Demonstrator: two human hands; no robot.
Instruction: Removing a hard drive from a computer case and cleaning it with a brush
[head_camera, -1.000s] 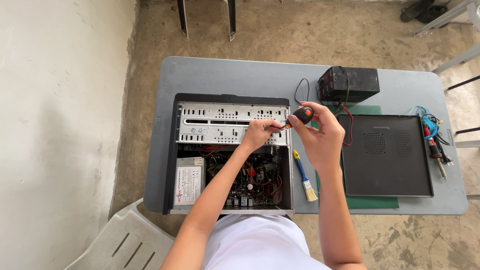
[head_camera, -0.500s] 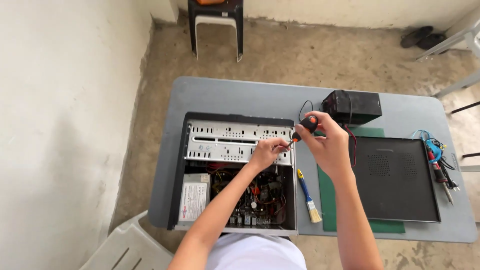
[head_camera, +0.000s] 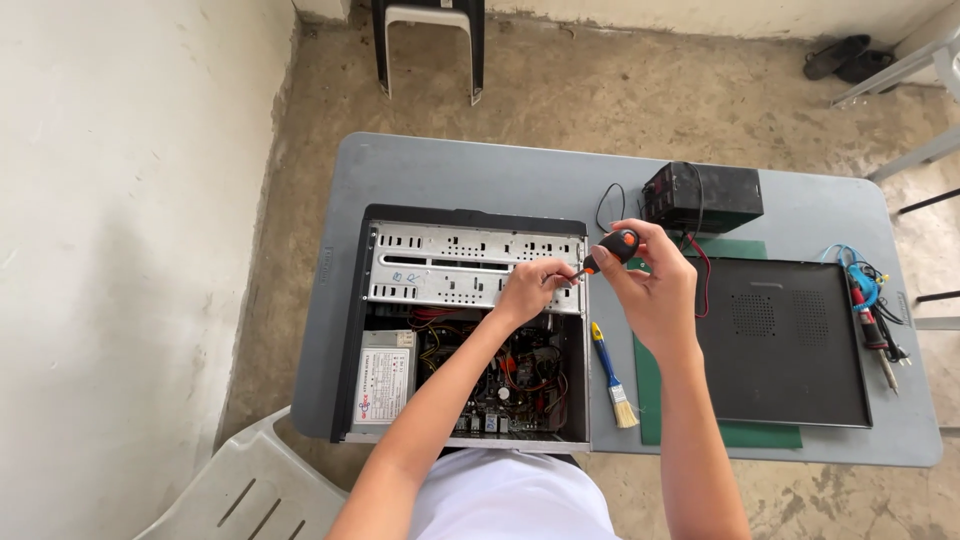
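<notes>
Head view: you look down on an open computer case (head_camera: 462, 330) lying on a grey table (head_camera: 480, 175).
Right hand (head_camera: 655, 290): clenched around a screwdriver (head_camera: 608, 250) with an orange and black handle, its tip aimed at the case's right edge.
Left hand (head_camera: 530, 288): your fingers pinch at the tip, near the metal drive cage (head_camera: 450, 265); what they hold is too small to tell.
Done: side panel (head_camera: 785, 340) is off and lies on the green mat (head_camera: 745, 436) to the right.
Left: boards and cables sit inside, seemingly untouched.
Nearby: blue-handled brush (head_camera: 610, 375) just beside the case, black battery (head_camera: 703, 197) behind your right hand.
</notes>
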